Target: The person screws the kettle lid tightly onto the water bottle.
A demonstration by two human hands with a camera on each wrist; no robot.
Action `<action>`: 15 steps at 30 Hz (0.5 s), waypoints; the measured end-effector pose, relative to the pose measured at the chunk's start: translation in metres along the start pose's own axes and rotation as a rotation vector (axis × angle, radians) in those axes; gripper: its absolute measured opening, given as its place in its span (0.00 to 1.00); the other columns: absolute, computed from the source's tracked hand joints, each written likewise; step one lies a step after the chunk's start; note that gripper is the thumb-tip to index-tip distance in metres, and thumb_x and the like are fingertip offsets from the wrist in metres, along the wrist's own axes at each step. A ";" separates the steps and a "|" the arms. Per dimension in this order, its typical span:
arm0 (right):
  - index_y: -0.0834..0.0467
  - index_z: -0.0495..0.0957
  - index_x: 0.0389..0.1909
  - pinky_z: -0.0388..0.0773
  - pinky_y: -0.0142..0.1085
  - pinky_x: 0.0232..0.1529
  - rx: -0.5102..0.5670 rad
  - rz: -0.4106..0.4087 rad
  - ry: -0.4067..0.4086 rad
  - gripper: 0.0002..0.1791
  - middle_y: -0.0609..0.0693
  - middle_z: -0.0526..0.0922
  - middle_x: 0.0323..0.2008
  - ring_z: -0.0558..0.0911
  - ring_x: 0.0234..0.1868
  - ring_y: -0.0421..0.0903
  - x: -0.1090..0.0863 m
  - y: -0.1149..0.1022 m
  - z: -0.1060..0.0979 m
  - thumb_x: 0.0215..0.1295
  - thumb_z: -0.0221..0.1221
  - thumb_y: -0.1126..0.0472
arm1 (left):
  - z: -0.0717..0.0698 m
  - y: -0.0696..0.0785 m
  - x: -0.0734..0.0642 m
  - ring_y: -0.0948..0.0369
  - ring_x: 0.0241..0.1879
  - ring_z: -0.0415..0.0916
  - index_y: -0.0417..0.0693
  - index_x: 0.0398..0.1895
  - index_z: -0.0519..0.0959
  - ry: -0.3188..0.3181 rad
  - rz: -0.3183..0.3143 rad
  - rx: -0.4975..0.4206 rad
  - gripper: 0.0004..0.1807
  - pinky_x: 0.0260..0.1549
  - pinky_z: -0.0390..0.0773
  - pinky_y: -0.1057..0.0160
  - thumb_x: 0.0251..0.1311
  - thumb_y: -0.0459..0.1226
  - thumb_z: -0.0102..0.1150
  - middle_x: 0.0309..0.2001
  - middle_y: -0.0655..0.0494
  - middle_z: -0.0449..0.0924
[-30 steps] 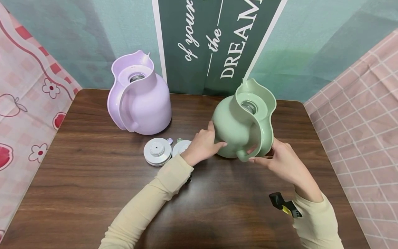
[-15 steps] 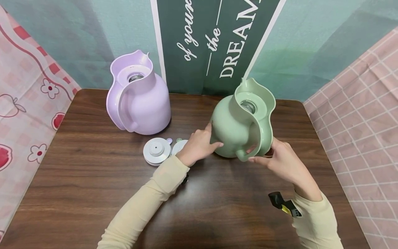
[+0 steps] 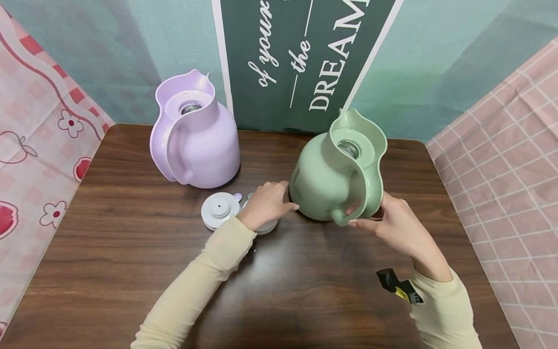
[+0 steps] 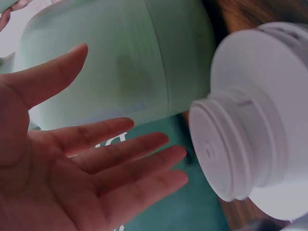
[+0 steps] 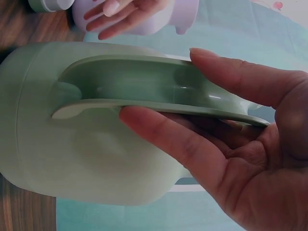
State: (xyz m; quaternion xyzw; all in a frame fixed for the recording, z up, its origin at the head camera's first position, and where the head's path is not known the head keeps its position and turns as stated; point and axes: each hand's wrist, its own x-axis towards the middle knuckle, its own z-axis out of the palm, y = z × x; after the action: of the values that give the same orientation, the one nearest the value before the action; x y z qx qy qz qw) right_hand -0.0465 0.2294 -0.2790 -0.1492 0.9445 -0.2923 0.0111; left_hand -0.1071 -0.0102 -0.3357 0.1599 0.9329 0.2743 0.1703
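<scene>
A light green thermos jug [image 3: 320,182] stands at the right of the table, its mouth uncovered. My right hand [image 3: 394,225] holds its handle, thumb on one side and fingers on the other; in the right wrist view the handle [image 5: 144,103] passes between them. Left of the jug, my left hand [image 3: 267,206] is apart from it. In the left wrist view this left hand [image 4: 96,178] has straight, spread fingers and an unfilled palm. Below it in the head view, a white stopper [image 3: 267,227] with a green tab is partly hidden.
A lilac thermos jug [image 3: 209,150], also uncovered, stands at the back left. Another white stopper [image 3: 219,209] with a lilac tab lies in front of it. Cloth hangs behind the brown wooden table [image 3: 314,291] and along both sides.
My left hand has come off the green jug's side and moved left, over the green-tabbed stopper. My right hand and both jugs look unmoved.
</scene>
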 end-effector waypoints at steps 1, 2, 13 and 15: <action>0.52 0.78 0.32 0.72 0.29 0.28 -0.003 -0.001 0.002 0.13 0.42 0.80 0.28 0.77 0.29 0.36 -0.001 0.000 0.000 0.44 0.70 0.62 | 0.000 -0.001 -0.001 0.45 0.46 0.74 0.42 0.56 0.71 -0.002 -0.007 0.015 0.29 0.42 0.73 0.49 0.54 0.48 0.61 0.50 0.46 0.76; 0.52 0.78 0.32 0.72 0.29 0.28 -0.003 0.000 0.004 0.13 0.42 0.80 0.28 0.77 0.29 0.36 -0.001 0.000 0.001 0.44 0.70 0.62 | 0.000 -0.003 -0.002 0.44 0.46 0.74 0.41 0.56 0.71 -0.003 -0.013 0.027 0.29 0.42 0.73 0.49 0.54 0.48 0.61 0.50 0.45 0.76; 0.51 0.79 0.32 0.71 0.29 0.28 0.012 0.004 0.020 0.14 0.43 0.80 0.29 0.76 0.29 0.35 -0.008 -0.004 0.008 0.43 0.71 0.60 | 0.006 -0.017 -0.012 0.44 0.41 0.75 0.39 0.44 0.76 0.046 -0.011 0.167 0.24 0.37 0.74 0.50 0.48 0.47 0.67 0.39 0.42 0.78; 0.52 0.79 0.32 0.71 0.29 0.28 0.014 0.004 0.022 0.14 0.43 0.80 0.29 0.76 0.29 0.35 -0.009 -0.005 0.009 0.43 0.71 0.60 | 0.008 -0.019 -0.013 0.45 0.40 0.75 0.40 0.43 0.76 0.032 -0.013 0.185 0.24 0.35 0.74 0.50 0.46 0.46 0.68 0.38 0.43 0.77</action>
State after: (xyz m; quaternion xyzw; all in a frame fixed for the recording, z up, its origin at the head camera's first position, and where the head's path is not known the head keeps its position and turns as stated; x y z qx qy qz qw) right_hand -0.0353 0.2231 -0.2844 -0.1438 0.9429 -0.3003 0.0023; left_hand -0.0958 -0.0267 -0.3497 0.1642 0.9579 0.1881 0.1415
